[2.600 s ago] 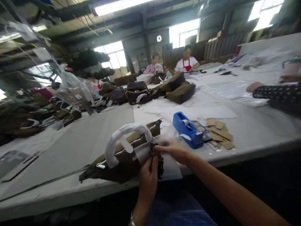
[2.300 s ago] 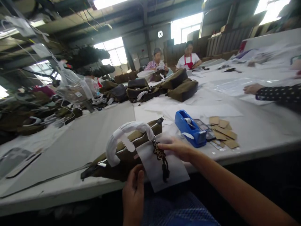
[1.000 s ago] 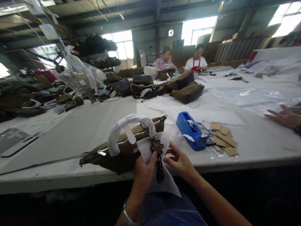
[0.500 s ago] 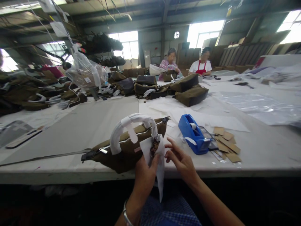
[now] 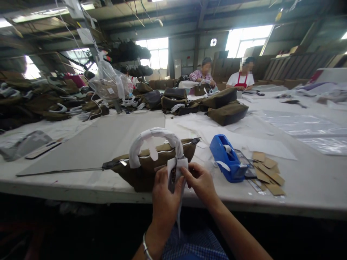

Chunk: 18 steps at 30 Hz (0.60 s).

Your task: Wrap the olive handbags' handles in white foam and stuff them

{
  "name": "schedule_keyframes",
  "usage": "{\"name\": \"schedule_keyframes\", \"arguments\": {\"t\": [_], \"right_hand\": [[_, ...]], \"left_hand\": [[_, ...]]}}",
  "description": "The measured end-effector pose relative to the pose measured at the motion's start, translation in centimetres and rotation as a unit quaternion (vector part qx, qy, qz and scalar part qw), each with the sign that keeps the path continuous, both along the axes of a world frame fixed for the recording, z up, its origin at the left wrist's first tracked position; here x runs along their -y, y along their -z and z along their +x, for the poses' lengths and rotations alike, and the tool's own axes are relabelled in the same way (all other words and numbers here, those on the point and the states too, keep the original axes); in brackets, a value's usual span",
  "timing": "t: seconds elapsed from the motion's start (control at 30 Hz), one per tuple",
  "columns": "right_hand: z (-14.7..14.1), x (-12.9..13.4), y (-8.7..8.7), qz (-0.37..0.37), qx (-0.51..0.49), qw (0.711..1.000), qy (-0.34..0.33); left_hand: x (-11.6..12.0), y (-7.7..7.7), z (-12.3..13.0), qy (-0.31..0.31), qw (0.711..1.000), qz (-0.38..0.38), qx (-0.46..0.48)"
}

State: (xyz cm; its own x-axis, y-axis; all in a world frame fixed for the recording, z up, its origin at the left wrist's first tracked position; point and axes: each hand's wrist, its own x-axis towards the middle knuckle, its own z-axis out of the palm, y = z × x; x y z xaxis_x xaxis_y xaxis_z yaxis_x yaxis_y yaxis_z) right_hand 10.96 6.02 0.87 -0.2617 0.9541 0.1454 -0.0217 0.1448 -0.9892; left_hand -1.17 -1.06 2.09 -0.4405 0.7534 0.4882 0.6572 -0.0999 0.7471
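An olive zip-top handbag [image 5: 146, 177] stands at the table's front edge, its handle [image 5: 135, 148] wrapped in white. From the handle's right base hangs a brown patterned charm [image 5: 173, 176], partly covered by white tissue paper [image 5: 182, 163] folded up on both sides. My left hand [image 5: 166, 195] grips the paper and the charm from the left and below. With thumb and fingers closed, my right hand [image 5: 199, 180] pinches the paper's right edge. The lower end of the paper hangs in front of the table edge.
To the right stand a blue tape dispenser [image 5: 226, 159] and a pile of brown card pieces [image 5: 268, 173]. Several olive bags [image 5: 227, 108] lie farther back. A bag strap [image 5: 62, 170] stretches left. Two people [image 5: 241, 77] sit across the table.
My right hand has moved left and closed on the paper, which it was apart from before. The paper now folds closer round the charm. The view has shifted slightly.
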Motion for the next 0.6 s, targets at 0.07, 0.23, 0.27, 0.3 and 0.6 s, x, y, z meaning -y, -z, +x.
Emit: {"name": "schedule_keyframes", "arguments": {"t": [0.07, 0.23, 0.27, 0.3, 0.6], "right_hand": [[-0.7, 0.4, 0.2, 0.010, -0.006, 1.000, 0.015], [-1.8, 0.9, 0.8, 0.017, 0.004, 0.999, 0.041], [-1.9, 0.9, 0.9, 0.022, 0.010, 0.999, 0.049], [-2.0, 1.0, 0.9, 0.028, 0.015, 0.998, 0.057], [-3.0, 1.7, 1.1, 0.034, -0.020, 0.996, 0.078]], "left_hand": [[-0.2, 0.1, -0.6, -0.022, 0.999, 0.022, -0.026], [0.2, -0.7, -1.9, -0.042, 0.999, -0.003, 0.005], [0.3, -0.8, -1.9, -0.039, 0.999, 0.001, 0.009], [0.4, -0.9, -1.8, -0.033, 0.999, 0.007, 0.007], [0.2, -0.2, -0.8, -0.002, 0.996, 0.071, -0.054]]}}
